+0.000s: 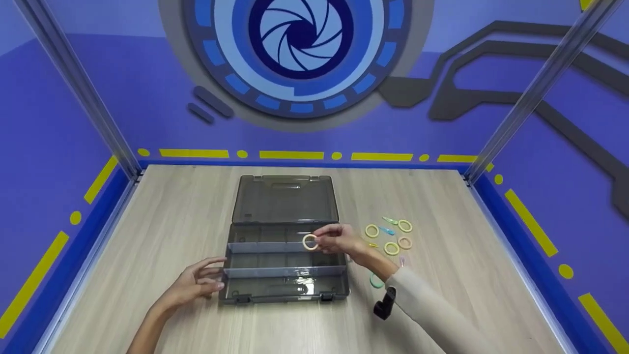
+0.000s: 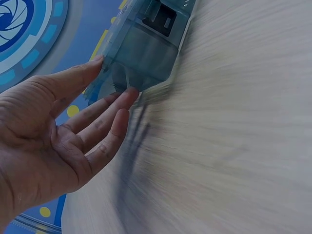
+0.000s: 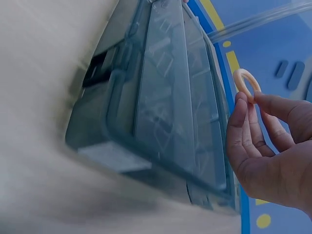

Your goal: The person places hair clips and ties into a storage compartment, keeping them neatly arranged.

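Ring (image 3: 238, 82) — in right grip (image 1: 342, 241), over box (image 1: 282, 298)

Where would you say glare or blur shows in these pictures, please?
Head view: bright glare inside the front of the box; left wrist view: a dark shadow near the left hand, the tabletop blurred; right wrist view: tabletop smeared, the ring in the right hand clearer.

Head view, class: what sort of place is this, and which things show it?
Probably a purpose-built booth or work station: walls with bold, machine-like graphics stand on three sides of a pale, wood-look tabletop, and metal posts rise at its far corners.
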`<state>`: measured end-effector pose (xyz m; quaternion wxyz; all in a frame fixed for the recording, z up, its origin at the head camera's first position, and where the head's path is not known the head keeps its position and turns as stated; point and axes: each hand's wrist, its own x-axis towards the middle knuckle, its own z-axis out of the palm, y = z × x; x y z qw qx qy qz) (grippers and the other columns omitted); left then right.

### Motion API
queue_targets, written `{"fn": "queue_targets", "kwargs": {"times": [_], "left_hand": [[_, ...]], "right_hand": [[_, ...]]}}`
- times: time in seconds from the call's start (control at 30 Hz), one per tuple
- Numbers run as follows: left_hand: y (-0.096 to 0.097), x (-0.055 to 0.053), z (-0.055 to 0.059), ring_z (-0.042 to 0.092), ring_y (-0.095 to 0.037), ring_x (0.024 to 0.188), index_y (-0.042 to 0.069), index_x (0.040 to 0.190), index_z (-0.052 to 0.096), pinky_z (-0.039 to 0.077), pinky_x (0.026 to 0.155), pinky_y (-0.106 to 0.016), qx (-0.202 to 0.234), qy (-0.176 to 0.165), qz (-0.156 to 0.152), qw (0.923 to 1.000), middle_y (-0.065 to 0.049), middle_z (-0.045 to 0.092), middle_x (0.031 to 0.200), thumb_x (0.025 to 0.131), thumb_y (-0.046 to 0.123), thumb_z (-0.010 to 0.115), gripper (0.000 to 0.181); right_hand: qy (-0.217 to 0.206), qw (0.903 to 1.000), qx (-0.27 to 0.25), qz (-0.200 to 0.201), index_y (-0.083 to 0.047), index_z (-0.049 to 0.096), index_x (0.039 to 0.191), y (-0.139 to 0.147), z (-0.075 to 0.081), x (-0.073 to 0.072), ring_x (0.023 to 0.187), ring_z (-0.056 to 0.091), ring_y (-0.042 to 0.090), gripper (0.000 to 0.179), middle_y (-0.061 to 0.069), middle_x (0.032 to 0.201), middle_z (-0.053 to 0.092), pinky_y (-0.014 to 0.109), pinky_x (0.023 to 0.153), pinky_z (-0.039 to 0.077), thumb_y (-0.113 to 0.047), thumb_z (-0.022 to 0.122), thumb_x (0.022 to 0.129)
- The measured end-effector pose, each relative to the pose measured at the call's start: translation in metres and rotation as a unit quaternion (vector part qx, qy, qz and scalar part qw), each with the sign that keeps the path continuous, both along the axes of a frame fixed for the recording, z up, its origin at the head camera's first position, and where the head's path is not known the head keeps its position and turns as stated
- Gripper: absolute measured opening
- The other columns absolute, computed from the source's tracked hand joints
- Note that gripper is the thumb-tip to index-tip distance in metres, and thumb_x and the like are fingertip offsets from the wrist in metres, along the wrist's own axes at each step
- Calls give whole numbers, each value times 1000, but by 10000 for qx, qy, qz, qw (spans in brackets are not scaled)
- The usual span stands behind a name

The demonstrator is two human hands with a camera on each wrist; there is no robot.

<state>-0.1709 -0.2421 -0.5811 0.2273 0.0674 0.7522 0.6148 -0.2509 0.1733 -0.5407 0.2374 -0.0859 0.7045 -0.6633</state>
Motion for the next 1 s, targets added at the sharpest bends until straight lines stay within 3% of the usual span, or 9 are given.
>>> {"fn": "queue_targets", "kwargs": {"times": [0.33,0.6,0.83,1.0], "left_hand": [[-2,2,4,70,-32,113,-4,155,33,60,79,-37,100,86,-81,9999,-41,43,148,95,14,73,74],[1,3,-1,68,-34,116,-2,155,34,60,82,-40,80,91,-65,9999,-41,42,149,96,13,72,72],[0,2,-1,68,-33,115,-4,155,31,59,78,-33,318,34,-134,9994,-43,36,151,96,11,70,73],[-1,2,-2,70,-24,108,-5,156,30,59,77,-31,345,-15,-129,9993,-44,35,151,97,10,69,72]], "right_hand": [[-224,9984,-514,17,16,66,118,-42,-9,-6,74,70,9,26,1,83,75,22,68,58,6,66,93],[-180,9982,-570,-8,17,65,117,-70,-20,-2,72,69,8,27,1,82,75,21,66,57,6,67,92],[-166,9984,-530,-107,18,66,113,-93,-28,3,68,69,8,26,0,79,74,20,63,57,8,68,90],[146,9989,-386,-213,20,67,109,-112,-29,8,64,68,7,24,12,82,77,22,62,59,9,71,88]]}}
